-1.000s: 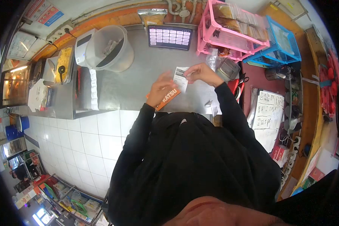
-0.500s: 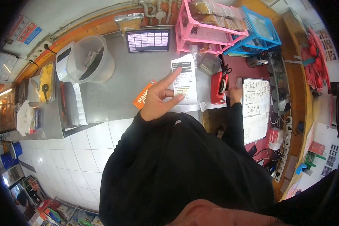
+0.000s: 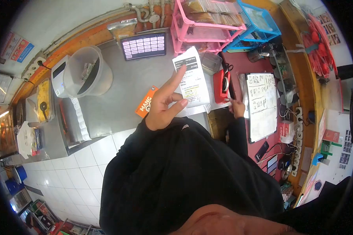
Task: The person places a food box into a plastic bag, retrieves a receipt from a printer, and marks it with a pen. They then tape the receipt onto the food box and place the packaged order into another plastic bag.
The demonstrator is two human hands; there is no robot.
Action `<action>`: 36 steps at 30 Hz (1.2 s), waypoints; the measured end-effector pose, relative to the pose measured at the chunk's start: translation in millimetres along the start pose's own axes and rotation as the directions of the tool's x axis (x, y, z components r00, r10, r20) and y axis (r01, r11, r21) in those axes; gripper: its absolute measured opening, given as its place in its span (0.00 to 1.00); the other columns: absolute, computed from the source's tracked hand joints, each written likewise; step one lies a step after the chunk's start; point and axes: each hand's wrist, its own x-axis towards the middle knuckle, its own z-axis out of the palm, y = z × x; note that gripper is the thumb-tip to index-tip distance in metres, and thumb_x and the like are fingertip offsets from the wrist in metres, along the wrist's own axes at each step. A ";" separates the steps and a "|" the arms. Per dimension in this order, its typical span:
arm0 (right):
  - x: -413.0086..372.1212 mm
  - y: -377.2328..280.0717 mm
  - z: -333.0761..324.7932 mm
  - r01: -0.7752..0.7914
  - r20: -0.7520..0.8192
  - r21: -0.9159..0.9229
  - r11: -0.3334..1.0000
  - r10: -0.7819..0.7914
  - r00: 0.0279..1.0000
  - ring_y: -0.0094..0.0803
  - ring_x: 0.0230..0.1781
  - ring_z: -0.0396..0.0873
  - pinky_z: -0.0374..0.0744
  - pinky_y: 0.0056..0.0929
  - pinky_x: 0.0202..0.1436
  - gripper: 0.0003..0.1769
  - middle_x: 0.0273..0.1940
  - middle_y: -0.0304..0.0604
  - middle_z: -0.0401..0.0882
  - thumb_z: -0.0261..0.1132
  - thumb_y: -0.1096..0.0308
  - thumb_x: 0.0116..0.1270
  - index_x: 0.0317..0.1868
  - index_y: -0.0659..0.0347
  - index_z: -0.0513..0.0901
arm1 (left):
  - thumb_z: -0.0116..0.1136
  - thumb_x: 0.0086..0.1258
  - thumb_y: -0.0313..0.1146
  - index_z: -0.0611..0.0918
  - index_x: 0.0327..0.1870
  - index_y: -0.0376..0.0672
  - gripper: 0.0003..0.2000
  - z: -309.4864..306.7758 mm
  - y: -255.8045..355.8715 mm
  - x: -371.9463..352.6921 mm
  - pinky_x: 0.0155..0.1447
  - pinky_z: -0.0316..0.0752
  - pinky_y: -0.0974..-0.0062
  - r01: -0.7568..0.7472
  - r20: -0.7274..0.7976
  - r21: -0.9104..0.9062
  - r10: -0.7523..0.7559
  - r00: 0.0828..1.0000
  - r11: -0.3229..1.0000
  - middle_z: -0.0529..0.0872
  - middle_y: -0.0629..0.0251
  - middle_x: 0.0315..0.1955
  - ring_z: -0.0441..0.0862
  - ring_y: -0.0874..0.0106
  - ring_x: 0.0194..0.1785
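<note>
A printed receipt (image 3: 191,80) with pen scribble lies on the steel counter. My left hand (image 3: 165,102) is over its left edge, index finger and thumb stretched apart, the other fingers curled. Beside that hand is an orange card (image 3: 146,102) with white letters. My right hand (image 3: 237,108) is at the near end of a red tape dispenser (image 3: 219,88). Its fingertips are pinched together, and what they hold, if anything, is too small to make out. A clipboard with handwritten sheets (image 3: 261,105) lies just right of this hand.
A tablet (image 3: 144,46) stands at the back of the counter. Left of it is a translucent tub (image 3: 91,72). Pink (image 3: 208,35) and blue baskets (image 3: 261,21) are stacked behind the receipt. Scissors (image 3: 227,67) and a clear plastic container (image 3: 211,62) are near the dispenser. Phones and cables lie at right.
My right hand has moved nearer to me, from beside the clipboard's edge to the dispenser's near end. My left hand stays over the receipt. The whole view has shifted slightly.
</note>
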 end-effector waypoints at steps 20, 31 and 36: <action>17.8 129.1 -23.8 -0.144 0.148 -0.855 0.498 0.502 0.852 0.25 0.18 0.81 0.76 0.27 0.21 0.11 0.21 0.41 0.83 0.70 0.64 0.56 0.27 0.65 0.85 | 0.45 0.70 0.20 0.58 0.71 0.32 0.27 -3.0 16.9 -19.7 0.61 0.65 0.80 -0.125 -0.197 -0.032 0.116 0.974 0.992 0.59 0.53 0.71 0.63 0.75 0.68; 8.9 133.4 12.9 0.034 0.252 -0.886 0.463 0.416 0.874 0.24 0.23 0.85 0.81 0.26 0.31 0.08 0.20 0.39 0.84 0.71 0.66 0.53 0.21 0.60 0.86 | 0.43 0.68 0.18 0.58 0.71 0.34 0.28 -5.1 19.0 -28.5 0.58 0.66 0.84 -0.102 -0.285 -0.009 0.096 0.954 0.995 0.58 0.55 0.72 0.63 0.80 0.66; 15.3 126.9 15.4 0.154 0.318 -0.916 0.369 0.437 0.841 0.24 0.23 0.85 0.80 0.25 0.29 0.08 0.20 0.38 0.84 0.71 0.65 0.53 0.21 0.60 0.85 | 0.44 0.67 0.17 0.58 0.72 0.35 0.29 -8.9 16.7 -32.7 0.58 0.65 0.84 -0.070 -0.302 -0.036 0.056 0.952 0.997 0.57 0.56 0.72 0.62 0.80 0.67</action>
